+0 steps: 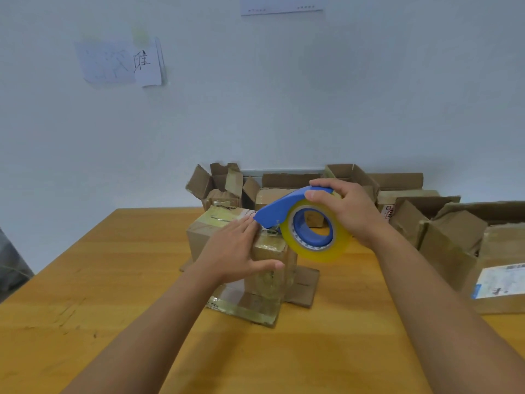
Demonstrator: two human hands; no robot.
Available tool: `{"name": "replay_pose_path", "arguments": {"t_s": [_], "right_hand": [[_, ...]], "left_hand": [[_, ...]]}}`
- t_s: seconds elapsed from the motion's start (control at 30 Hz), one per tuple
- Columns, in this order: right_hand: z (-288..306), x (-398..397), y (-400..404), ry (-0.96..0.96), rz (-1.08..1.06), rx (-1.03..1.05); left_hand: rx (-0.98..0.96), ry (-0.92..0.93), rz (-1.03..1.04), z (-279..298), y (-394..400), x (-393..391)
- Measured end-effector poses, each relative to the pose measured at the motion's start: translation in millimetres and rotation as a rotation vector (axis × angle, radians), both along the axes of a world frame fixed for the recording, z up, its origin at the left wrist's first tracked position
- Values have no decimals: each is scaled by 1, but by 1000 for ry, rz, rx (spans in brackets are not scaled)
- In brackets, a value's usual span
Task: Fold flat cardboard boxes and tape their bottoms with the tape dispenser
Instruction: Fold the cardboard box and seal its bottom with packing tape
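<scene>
Wooden table (113, 280): your small cardboard box (216, 223) sits mid-table, bottom up, top flaps splayed on the wood. L hand (235, 251) lies flat w/ straight fingers on it, prob. steadying the flaps. R hand (343, 209) grips the blue tape dispenser (284, 209), nose at box top. Open cartons (454, 243) at right & rear; contents can't tell.

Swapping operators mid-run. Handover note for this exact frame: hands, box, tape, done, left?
Left hand: open, flat against the top and side of the cardboard box, steadying it.
Right hand: grips the blue tape dispenser, its front end down on the box top.
Box stands on the wooden table, its flaps splayed out at the base.
Done: box folded up, tape being applied.
Left: finish and cut the strip. More open boxes sit behind and to the right.
</scene>
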State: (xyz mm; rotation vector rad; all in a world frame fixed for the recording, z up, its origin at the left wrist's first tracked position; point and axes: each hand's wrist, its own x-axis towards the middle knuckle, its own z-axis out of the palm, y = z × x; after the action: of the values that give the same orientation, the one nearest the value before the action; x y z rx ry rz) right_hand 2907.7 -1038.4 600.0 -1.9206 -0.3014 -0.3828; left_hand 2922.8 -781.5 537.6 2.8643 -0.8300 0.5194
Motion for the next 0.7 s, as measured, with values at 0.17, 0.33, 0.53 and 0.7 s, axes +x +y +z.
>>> {"name": "replay_pose_path", "arguments": {"t_s": [0.17,0.33,0.53,0.7], "right_hand": [[3,-4,-2,16,9,-67],[13,0,5,10,-18,-119],[12,-5,-5,65,32,-93],[-1,-22,-20,44,54,-104]], "left_hand": [[6,-49,4,-3,-3,-1],[0,-111,11,-6,-8,-3],[-45,-156,5,-10,-8,1],[-3,-93,24,-10,-7,3]]}}
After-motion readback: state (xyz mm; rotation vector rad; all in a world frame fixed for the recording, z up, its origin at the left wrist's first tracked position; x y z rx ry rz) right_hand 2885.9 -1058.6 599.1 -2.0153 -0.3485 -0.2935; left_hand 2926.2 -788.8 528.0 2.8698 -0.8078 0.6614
